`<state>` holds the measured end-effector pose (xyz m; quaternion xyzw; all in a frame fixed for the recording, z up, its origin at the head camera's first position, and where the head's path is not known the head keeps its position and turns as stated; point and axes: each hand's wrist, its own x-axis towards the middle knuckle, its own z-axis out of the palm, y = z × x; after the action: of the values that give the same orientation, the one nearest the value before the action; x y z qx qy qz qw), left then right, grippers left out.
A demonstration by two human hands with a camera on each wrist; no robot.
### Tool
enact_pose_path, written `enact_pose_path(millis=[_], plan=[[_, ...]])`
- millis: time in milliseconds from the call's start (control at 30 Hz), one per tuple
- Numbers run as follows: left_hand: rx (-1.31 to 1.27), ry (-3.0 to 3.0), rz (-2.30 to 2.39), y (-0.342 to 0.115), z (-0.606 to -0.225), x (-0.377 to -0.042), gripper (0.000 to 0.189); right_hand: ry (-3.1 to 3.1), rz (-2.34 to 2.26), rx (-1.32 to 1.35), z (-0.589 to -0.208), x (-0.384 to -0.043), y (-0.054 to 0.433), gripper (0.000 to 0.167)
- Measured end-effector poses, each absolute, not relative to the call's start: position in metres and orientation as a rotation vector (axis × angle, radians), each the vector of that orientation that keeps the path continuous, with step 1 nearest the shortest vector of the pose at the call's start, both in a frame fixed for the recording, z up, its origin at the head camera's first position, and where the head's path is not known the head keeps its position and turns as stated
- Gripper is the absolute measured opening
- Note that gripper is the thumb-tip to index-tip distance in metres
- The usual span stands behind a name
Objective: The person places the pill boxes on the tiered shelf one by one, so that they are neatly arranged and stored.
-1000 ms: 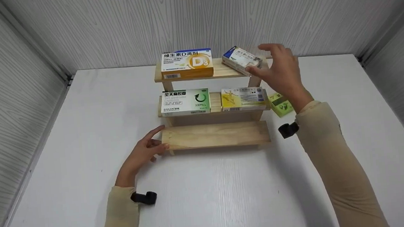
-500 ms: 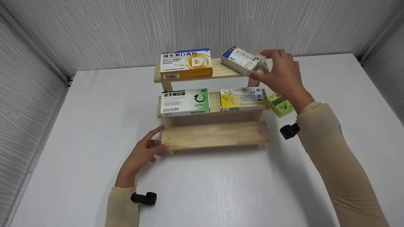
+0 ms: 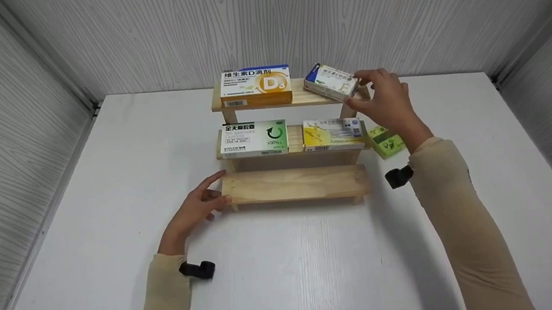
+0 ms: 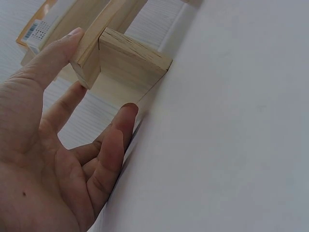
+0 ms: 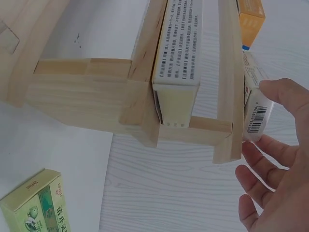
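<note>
You are pinching the vitamin E softgel box (image 3: 331,81) with your right hand (image 3: 387,96) at the top right of the three-tier wooden shelf (image 3: 294,184), while your left hand (image 3: 193,210) is pinching its lower left end.

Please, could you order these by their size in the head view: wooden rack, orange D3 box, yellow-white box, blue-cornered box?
1. Wooden rack
2. Orange D3 box
3. Yellow-white box
4. Blue-cornered box, one end slightly covered by the right hand
</note>
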<state>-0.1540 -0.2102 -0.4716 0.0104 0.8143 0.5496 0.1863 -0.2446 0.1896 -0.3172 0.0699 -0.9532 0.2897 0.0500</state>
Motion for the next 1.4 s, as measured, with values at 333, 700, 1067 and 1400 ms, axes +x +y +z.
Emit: enact_pose_path(millis=[333, 700, 1067, 1400], plan=[[0.05, 2.314, 1.522, -0.212, -0.469, -0.155, 0.071, -2.89, 1.1, 0.297, -0.323, -0.253, 0.203, 0.06], [0.039, 2.313, 1.534, -0.211, -0.469, -0.157, 0.07, -2.815, 1.07, 0.305, -0.323, -0.251, 0.198, 0.052], [0.052, 2.317, 1.546, -0.21, -0.47, -0.155, 0.07, -2.794, 1.08, 0.286, -0.325, -0.251, 0.201, 0.044], [0.03, 2.307, 1.549, -0.21, -0.473, -0.155, 0.071, -2.787, 1.089, 0.324, -0.327, -0.252, 0.203, 0.045]])
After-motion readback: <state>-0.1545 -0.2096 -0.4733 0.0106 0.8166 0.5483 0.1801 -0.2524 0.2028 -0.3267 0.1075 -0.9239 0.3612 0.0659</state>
